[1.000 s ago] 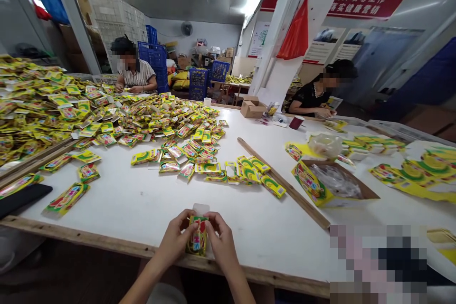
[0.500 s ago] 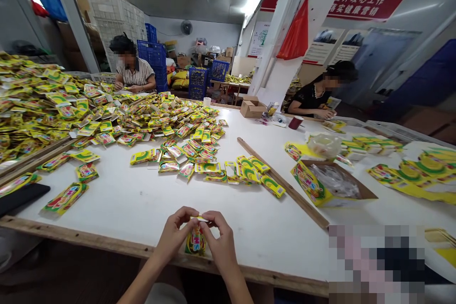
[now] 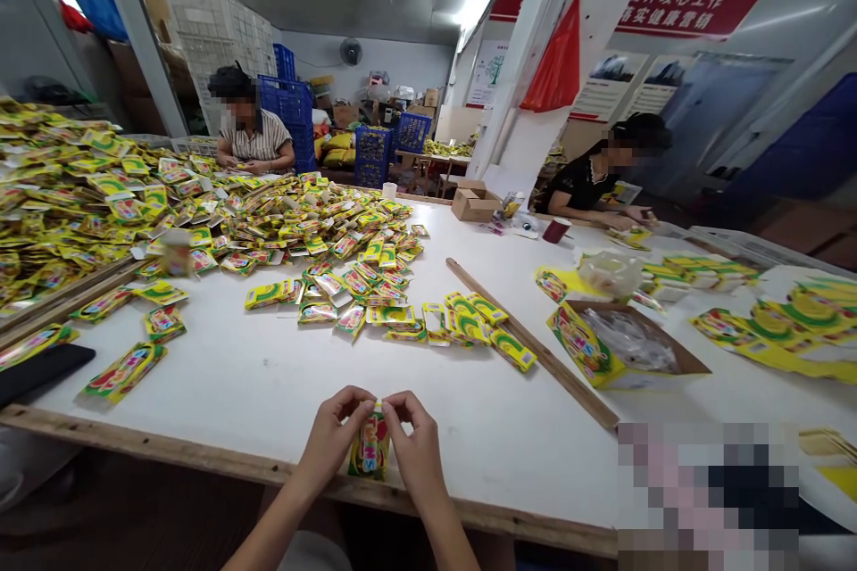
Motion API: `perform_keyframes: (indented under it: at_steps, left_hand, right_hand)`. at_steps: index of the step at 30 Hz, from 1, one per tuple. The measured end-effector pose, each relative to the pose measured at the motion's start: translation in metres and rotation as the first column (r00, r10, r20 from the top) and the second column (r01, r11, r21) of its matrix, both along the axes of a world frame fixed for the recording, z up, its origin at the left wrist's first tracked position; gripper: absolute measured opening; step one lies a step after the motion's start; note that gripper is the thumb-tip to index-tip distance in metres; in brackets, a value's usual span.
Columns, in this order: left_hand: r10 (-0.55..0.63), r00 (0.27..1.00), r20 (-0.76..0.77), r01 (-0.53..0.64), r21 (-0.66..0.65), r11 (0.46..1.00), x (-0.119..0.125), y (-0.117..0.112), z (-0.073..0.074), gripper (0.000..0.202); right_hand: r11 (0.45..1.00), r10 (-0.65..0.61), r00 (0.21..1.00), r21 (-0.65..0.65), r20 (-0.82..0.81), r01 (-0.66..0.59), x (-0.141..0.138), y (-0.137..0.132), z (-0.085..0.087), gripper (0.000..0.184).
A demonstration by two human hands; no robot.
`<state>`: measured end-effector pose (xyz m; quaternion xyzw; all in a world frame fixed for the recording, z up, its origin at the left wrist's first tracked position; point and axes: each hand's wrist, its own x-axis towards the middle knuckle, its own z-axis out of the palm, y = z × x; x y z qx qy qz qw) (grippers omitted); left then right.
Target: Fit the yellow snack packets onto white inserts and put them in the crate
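Note:
A small yellow, green and red candy box [image 3: 368,446] stands at the front edge of the white table [image 3: 254,384], its printed face toward me. My left hand [image 3: 341,424] pinches its top left corner between thumb and fingers. On the other side, my right hand [image 3: 410,428] pinches the top right corner the same way. Both thumbs lie along the upper edge, and the fingertips behind the box are hidden. Beyond my hands lies a loose row of similar candy boxes [image 3: 392,315].
A big heap of candy boxes [image 3: 100,187] covers the left side. A wooden strip [image 3: 528,339] crosses the table on the right, beside an open display carton [image 3: 622,343] holding clear plastic. A dark phone [image 3: 46,375] lies at left. Two people sit across the table.
My thumbs have moved apart to the top corners, and the upper flap no longer sticks up. At the left heap a blurred box appears in mid-air. The person at right has shifted their hands.

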<state>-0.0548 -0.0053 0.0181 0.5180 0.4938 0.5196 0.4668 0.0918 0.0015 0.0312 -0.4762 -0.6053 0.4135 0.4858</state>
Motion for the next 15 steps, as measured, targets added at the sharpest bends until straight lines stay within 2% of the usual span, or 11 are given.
perform_keyframes:
  at_steps: [6, 8, 10, 12, 15]
  left_hand:
    - [-0.040, 0.998, -0.053, 0.042, 0.037, 0.998, -0.003, -0.007, -0.003, 0.019]
    - [-0.057, 0.997, -0.055, 0.058, 0.030, 0.998, -0.002, -0.006, -0.003, 0.021]
    - [-0.049, 0.996, -0.074, 0.051, 0.027, 0.998, -0.003, -0.002, -0.004, 0.025]
    - [0.003, 0.992, -0.129, 0.003, 0.044, 0.999, -0.008, 0.007, -0.004, 0.029]
    - [0.083, 0.972, -0.221, -0.081, 0.020, 0.997, -0.020, 0.028, -0.009, 0.028]
  right_hand:
    - [0.998, 0.053, 0.996, -0.023, -0.069, -0.055, 0.001, -0.007, -0.009, 0.017]
    - [0.999, 0.039, 0.997, -0.020, -0.073, -0.041, 0.001, -0.009, -0.009, 0.018]
    - [1.000, -0.025, 0.998, 0.000, -0.050, 0.025, 0.010, -0.013, -0.006, 0.021]
    - [0.987, -0.158, 0.988, 0.028, 0.002, 0.157, 0.038, -0.021, 0.000, 0.025]
    - [0.945, -0.327, 0.929, 0.035, 0.176, 0.326, 0.116, -0.043, 0.011, 0.029]
